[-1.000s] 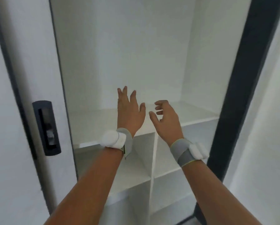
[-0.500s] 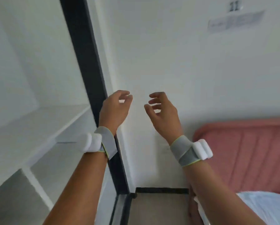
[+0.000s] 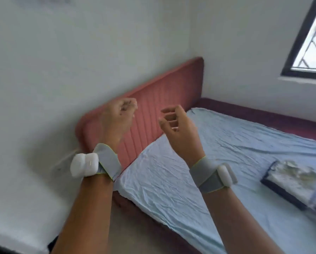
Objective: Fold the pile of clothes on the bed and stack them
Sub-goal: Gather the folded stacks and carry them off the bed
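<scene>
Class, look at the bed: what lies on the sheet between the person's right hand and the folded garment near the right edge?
In the head view, only bare, wrinkled light-blue sheet lies between the right hand and the folded garment.

Motion blur and frame edges hide much of the room.

The dark-framed window (image 3: 307,39) is cut off at the right edge, as is the dark-bordered folded patterned cloth (image 3: 292,182) (its print smeared beyond reading) on the pale blue crumpled bedsheet (image 3: 171,180). The left hand (image 3: 116,120) is blurred, its curled fingertips indistinct; both forearms leave the bottom edge.
</scene>
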Demonstrator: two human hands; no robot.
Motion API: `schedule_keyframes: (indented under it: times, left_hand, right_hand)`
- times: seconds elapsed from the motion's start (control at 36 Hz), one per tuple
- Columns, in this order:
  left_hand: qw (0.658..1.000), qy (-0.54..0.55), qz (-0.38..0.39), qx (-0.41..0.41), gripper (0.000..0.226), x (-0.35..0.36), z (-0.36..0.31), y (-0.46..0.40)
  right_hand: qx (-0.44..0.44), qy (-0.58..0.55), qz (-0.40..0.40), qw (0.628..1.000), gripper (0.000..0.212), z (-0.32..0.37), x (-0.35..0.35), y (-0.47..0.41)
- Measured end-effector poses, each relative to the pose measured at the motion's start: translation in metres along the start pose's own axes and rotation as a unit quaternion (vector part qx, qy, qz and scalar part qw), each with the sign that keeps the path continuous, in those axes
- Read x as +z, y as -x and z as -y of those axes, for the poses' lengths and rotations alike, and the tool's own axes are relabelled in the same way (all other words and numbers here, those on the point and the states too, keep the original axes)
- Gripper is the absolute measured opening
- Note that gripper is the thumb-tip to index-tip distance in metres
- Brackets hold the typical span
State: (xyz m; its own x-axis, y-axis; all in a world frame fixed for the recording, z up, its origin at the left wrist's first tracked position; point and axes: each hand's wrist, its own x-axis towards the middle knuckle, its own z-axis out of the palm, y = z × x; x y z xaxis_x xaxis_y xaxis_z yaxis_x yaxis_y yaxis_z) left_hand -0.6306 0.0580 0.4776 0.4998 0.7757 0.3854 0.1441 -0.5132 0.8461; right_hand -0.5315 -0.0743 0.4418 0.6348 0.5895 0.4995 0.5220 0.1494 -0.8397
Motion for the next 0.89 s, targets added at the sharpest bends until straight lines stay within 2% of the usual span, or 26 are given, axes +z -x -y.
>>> schedule_keyframes:
  times: [0.03,0.06,0.08,0.17,0.22,0.25,0.33,0.39,0.42,0.47,0.53,0.56,0.61,0.64,0.69,0.81,0.89]
  left_hand:
    - [0.999,0.02,0.026,-0.002,0.011,0.031,-0.006,0.003]
    - [0.999,0.024,0.028,-0.001,0.012,0.031,-0.004,0.002]
    - [0.997,0.043,0.071,0.007,0.014,0.067,-0.014,0.007]
    - [0.989,0.073,0.126,-0.004,0.008,0.125,-0.023,0.013]
    - [0.98,0.081,0.182,-0.001,0.016,0.183,-0.037,0.028]
    - [0.979,0.073,0.191,-0.003,0.017,0.186,-0.039,0.029]
    - [0.959,0.084,0.269,0.009,0.02,0.268,-0.062,0.067]
    - [0.948,0.088,0.306,0.008,0.02,0.293,-0.068,0.081]
    - [0.936,0.09,0.34,0.008,0.017,0.34,-0.086,0.11]
    - [0.93,0.108,0.351,0.002,0.015,0.348,-0.084,0.118]
    - [0.915,0.101,0.39,0.001,0.018,0.4,-0.101,0.151]
    - [0.914,0.098,0.394,0.001,0.02,0.401,-0.102,0.154]
    - [0.893,0.103,0.437,-0.018,0.018,0.459,-0.115,0.188]
    - [0.89,0.101,0.444,-0.018,0.018,0.46,-0.117,0.193]
    - [0.867,0.079,0.491,-0.024,0.019,0.523,-0.124,0.227]
    - [0.833,0.052,0.55,-0.036,0.011,0.579,-0.122,0.263]
    - [0.799,0.031,0.598,-0.05,0.013,0.631,-0.114,0.296]
  right_hand:
    - [0.015,0.02,-0.027,0.999,0.017,-0.01,-0.027,0.009]
    - [0.023,0.019,-0.022,0.999,0.016,-0.013,-0.026,0.01]
    - [0.044,0.046,-0.049,0.997,0.015,-0.023,-0.057,0.021]
    - [0.088,0.064,-0.09,0.99,0.012,-0.042,-0.105,0.039]
    - [0.115,0.092,-0.133,0.98,0.012,-0.057,-0.157,0.057]
    - [0.12,0.088,-0.134,0.98,0.012,-0.058,-0.16,0.059]
    - [0.164,0.131,-0.185,0.96,0.011,-0.082,-0.237,0.093]
    - [0.181,0.139,-0.202,0.953,0.011,-0.094,-0.262,0.105]
    - [0.201,0.156,-0.234,0.938,0.012,-0.107,-0.309,0.129]
    - [0.206,0.168,-0.233,0.935,0.011,-0.114,-0.317,0.135]
    - [0.232,0.186,-0.263,0.918,0.011,-0.131,-0.369,0.16]
    - [0.227,0.187,-0.266,0.918,0.011,-0.135,-0.371,0.16]
    - [0.257,0.207,-0.295,0.897,0.011,-0.157,-0.425,0.187]
    - [0.263,0.214,-0.292,0.894,0.012,-0.161,-0.427,0.192]
    - [0.316,0.214,-0.315,0.869,0.015,-0.19,-0.479,0.219]
    - [0.375,0.216,-0.327,0.84,0.015,-0.227,-0.518,0.26]
    - [0.445,0.195,-0.352,0.8,0.015,-0.263,-0.551,0.297]
